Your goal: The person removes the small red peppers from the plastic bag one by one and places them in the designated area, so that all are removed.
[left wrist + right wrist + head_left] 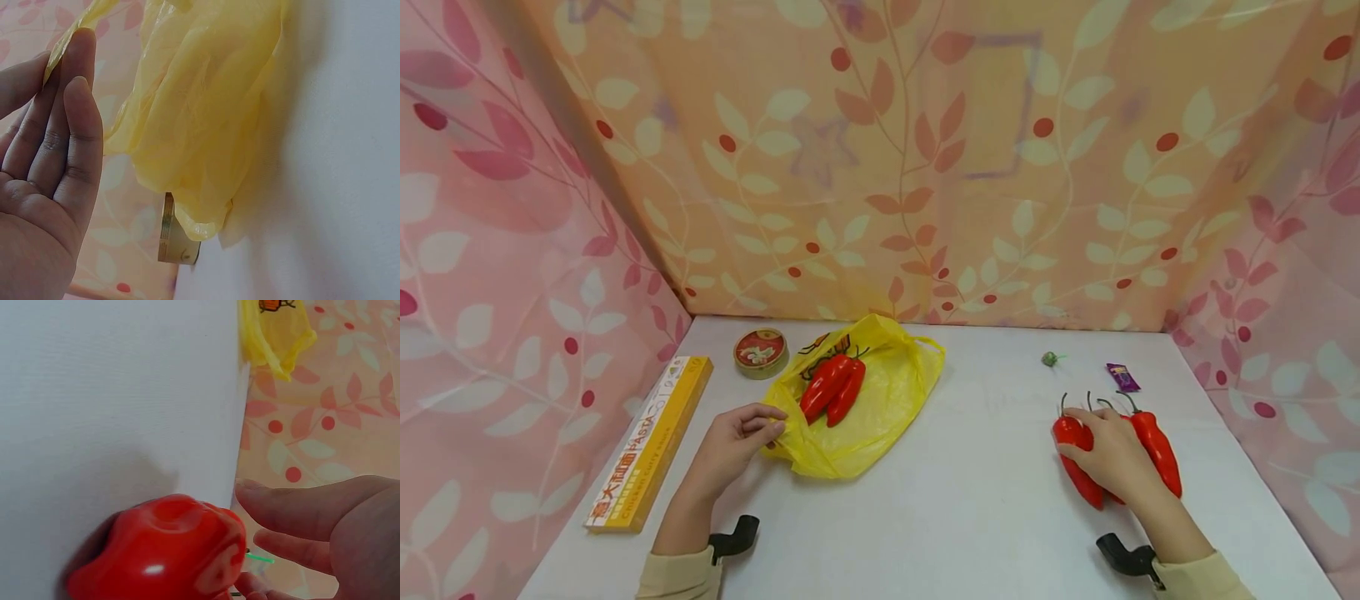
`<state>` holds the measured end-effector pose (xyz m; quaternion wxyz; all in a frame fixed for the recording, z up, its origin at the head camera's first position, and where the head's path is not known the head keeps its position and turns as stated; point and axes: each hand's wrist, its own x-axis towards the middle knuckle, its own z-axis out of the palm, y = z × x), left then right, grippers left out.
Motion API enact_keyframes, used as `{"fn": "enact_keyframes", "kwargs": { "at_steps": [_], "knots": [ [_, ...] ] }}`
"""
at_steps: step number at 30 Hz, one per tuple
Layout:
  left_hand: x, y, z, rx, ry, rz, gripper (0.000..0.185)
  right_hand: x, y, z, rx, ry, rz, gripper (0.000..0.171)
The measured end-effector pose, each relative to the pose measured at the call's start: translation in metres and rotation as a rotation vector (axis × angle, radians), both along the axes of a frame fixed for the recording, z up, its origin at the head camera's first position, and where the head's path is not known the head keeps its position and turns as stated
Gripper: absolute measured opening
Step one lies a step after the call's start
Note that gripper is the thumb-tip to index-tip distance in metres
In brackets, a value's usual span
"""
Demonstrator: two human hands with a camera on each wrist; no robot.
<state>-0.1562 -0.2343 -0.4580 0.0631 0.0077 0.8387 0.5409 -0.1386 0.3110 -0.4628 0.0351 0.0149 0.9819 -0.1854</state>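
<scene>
My left hand point(741, 442) pinches the near-left rim of a yellow plastic bag point(895, 400) between thumb and fingers. The left wrist view shows a fold of the bag point(206, 112) at the fingertips. Two red chili peppers point(831, 387) lie inside the open bag. On the right, my right hand point(1108, 454) is over several red peppers with dark stems, covering some partly. One pepper point(1157, 450) shows to its right, another point(1078, 479) to its left. In the right wrist view the thumb stands apart from the red pepper point(169, 550), and the lower fingertips are close beside it.
A round tin point(761, 353) stands behind the bag's left side. A yellow pasta box point(651, 446) lies along the table's left. Toward the back right are a small green object point(1049, 359) and a purple packet point(1122, 377). Patterned curtains point(910, 167) enclose the white table point(955, 517).
</scene>
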Motion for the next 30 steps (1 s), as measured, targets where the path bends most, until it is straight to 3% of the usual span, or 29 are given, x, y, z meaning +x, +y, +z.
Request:
{"fn": "enact_keyframes", "kwargs": {
  "at_steps": [7,15,23,30],
  "knots": [
    [0.000,-0.001,-0.001,0.008,0.011,-0.004,0.033,-0.003,-0.013,0.019,-0.050,0.075,0.039,0.066],
    [-0.001,-0.002,-0.002,0.010,0.019,-0.002,0.033,-0.019,-0.041,0.037,-0.143,0.167,0.135,0.058],
    [0.000,0.000,-0.001,0.009,0.018,0.000,0.032,-0.038,-0.078,0.040,-0.337,0.285,0.195,0.053],
    [-0.001,-0.001,-0.001,0.010,0.017,0.004,0.029,-0.057,-0.114,0.038,-0.479,0.255,0.220,0.055]
  ]
}}
